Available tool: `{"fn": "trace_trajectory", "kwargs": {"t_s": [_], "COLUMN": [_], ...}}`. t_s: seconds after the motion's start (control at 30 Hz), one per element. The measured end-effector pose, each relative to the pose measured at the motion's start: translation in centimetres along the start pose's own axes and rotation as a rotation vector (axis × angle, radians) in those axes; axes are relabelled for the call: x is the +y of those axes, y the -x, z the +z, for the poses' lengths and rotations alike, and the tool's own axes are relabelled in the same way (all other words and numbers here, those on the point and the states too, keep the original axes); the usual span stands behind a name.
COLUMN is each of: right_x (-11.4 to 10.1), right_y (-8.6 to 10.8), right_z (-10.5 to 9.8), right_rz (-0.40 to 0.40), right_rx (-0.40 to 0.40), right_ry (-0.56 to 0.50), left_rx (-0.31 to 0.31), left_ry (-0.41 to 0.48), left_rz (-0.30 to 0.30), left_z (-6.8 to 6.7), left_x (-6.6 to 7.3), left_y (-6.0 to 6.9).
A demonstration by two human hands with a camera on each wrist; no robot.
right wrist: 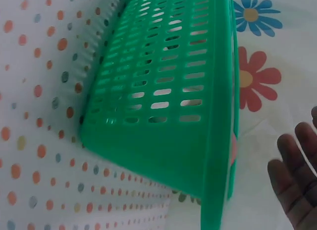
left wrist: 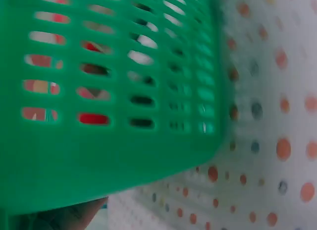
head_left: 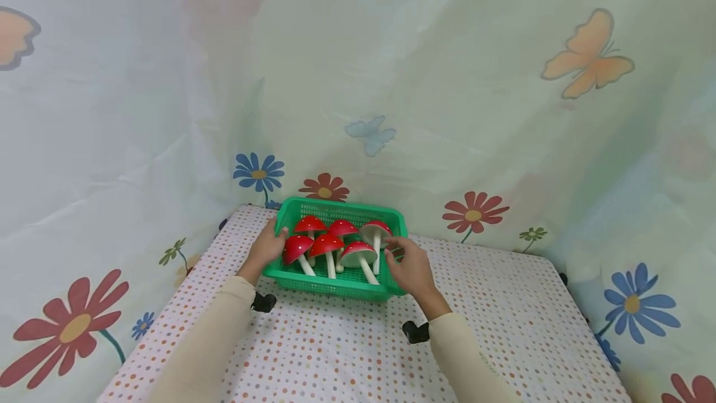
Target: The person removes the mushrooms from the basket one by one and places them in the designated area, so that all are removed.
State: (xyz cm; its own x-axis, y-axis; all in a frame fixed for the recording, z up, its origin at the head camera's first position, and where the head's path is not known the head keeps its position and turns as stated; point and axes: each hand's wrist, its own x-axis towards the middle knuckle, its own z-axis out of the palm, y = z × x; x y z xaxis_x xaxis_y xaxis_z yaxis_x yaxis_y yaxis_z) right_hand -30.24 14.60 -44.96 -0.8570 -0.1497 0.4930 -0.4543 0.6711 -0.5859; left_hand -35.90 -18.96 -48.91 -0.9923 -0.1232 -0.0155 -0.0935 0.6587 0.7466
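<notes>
Six red-capped mushrooms (head_left: 326, 245) with pale stems lie in a green basket (head_left: 335, 288), in two rough rows of three. We note white dots on the caps; the two at the right tip enough to bare their pale undersides, stems slanting toward the near side or pointing almost straight down the view.

Basket stands at the far part of the table, left of its middle, on a dotted tablecloth (head_left: 335, 347). Its walls are pierced with slots; through them, in the left wrist view, we pick out bits of red and white.

Left hand (head_left: 267, 247): holds the basket by its left side, thumb hooked over the rim, the other fingers mostly hidden outside. Grip narrow, closed on that edge.

Right hand (head_left: 413, 267): at the right side, fingers loosely bent and parted, reaching above the basket near the rightmost mushrooms. We see no mushroom held there; the grip is fairly wide. Whether the thumb touches the rim we cannot tell.

Both forearms wear cream sleeves (head_left: 208, 328); a small black device (head_left: 416, 332) sits at each wrist. Behind, we record a pale curtain (head_left: 447, 111) printed with red and blue flowers and butterflies, one orange (head_left: 590, 60).
</notes>
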Motion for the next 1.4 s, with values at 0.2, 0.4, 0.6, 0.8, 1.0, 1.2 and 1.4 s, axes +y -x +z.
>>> {"fn": "trace_trajectory", "kwargs": {"t_s": [0.2,0.4,0.6,0.8,1.0,1.2,1.4], "right_x": [1.5,3.0,3.7,2.5,1.4,1.3,1.0], "right_y": [-1.8,-3.8,-5.5,-6.5,-7.5,-8.2,-8.6], "right_z": [1.0,2.0,2.8,1.6,0.6,1.0,2.2], "right_rz": [0.117,0.209,0.278,0.233,0.130,0.033,-0.157], "right_rx": [-0.047,-0.024,-0.147,-0.367,-0.639,-0.691,-0.705], "right_ry": [-0.099,0.004,-0.066,0.055,0.220,0.207,0.130], "left_rx": [-0.007,-0.014,0.008,0.040,0.057,0.041,0.047], "left_ry": [-0.043,-0.117,-0.084,-0.083,-0.115,-0.172,-0.174], "left_rz": [0.025,-0.008,-0.032,-0.042,-0.064,-0.073,-0.076], "left_z": [0.9,1.1,0.9,0.9,0.8,0.7,0.8], "left_x": [0.3,0.2,-0.5,-0.1,0.4,0.6,0.6], "left_y": [0.2,0.6,0.7,0.4,0.3,0.4,0.3]}}
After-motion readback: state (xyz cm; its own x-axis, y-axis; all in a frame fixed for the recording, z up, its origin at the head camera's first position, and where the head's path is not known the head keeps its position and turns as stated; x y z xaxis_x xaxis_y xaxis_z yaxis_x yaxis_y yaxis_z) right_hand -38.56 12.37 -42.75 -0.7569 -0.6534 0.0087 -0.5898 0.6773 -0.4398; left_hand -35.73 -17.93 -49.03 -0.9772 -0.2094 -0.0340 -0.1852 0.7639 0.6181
